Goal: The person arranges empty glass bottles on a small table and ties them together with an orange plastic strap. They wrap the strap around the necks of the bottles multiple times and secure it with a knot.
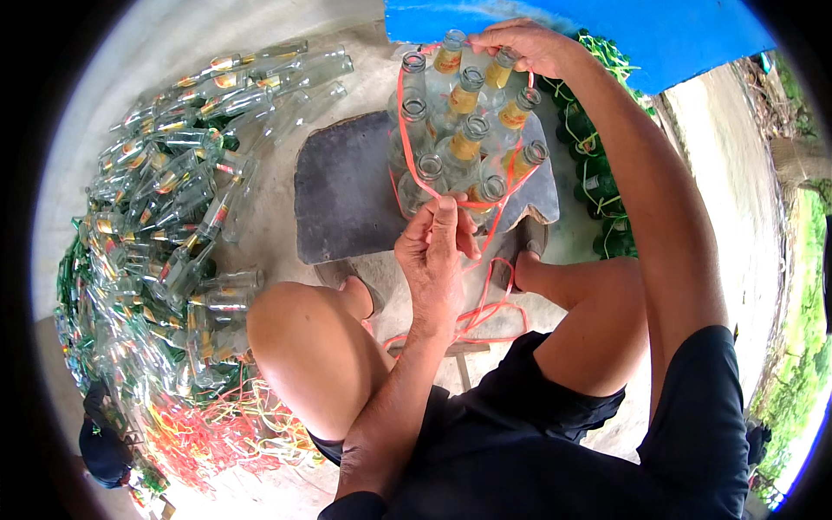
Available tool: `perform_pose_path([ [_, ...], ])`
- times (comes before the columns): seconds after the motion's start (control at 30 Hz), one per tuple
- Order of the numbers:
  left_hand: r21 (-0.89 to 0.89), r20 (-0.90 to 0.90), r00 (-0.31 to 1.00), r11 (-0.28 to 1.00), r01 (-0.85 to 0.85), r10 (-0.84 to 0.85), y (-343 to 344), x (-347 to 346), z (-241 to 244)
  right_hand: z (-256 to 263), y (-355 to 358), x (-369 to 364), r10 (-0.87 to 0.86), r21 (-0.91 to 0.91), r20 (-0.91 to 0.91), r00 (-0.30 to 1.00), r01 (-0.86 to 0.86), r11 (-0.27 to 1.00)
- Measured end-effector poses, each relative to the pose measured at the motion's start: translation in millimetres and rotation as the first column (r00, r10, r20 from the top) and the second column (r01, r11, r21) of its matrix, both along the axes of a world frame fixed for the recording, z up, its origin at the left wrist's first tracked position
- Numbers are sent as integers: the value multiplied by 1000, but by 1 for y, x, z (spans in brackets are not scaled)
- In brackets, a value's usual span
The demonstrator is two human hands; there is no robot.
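Several clear glass bottles (464, 147) stand upright in a tight cluster on a dark board (344, 188) before me. Some have yellow neck labels. A pink-red plastic strap (407, 140) runs around the bottle necks, with lower strands around their bodies. My left hand (435, 244) pinches the strap between thumb and fingers at the near side of the cluster. At the far side, my right hand (530, 49) reaches over the rear bottles, its fingertips on the strap beside a neck. Loose strap (487, 312) trails in loops between my legs.
A large heap of glass bottles (175, 175) lies at the left, with a tangle of red and yellow straps (214, 429) below it. Green bottles bound with light green straps (595, 182) stand at the right. A blue panel (585, 32) borders the far side.
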State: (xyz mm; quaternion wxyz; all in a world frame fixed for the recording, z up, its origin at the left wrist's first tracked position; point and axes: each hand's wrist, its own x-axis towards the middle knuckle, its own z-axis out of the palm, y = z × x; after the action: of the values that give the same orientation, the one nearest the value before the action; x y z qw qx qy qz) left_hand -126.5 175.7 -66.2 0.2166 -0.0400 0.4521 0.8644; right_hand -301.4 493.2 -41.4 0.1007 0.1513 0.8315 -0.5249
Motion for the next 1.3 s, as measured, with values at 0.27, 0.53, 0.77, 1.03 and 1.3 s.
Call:
perform_pose_path([
  [0.27, -59, -94, 994, 997, 47, -52, 3, -4, -3, -8, 18, 25, -100, -356, 21, 995, 101, 929],
  [0.53, -327, -241, 945, 935, 135, -221, -3, 17, -4, -6, -4, 73, -217, -71, -189, 958, 207, 976],
  [0.77, -522, -579, 749, 852, -35, -324, 32, 42, -3, -7, -12, 114, -172, 271, -451, 876, 317, 909],
  [1.03, -592, -708, 639, 745, -306, -300, 82, 48, 0, -2, -44, 167, -182, 491, -504, 844, 453, 744],
  [1.3, -569, -714, 679, 705, -423, -169, 116, 29, -9, 9, -70, 185, -69, 620, -478, 875, 392, 680],
])
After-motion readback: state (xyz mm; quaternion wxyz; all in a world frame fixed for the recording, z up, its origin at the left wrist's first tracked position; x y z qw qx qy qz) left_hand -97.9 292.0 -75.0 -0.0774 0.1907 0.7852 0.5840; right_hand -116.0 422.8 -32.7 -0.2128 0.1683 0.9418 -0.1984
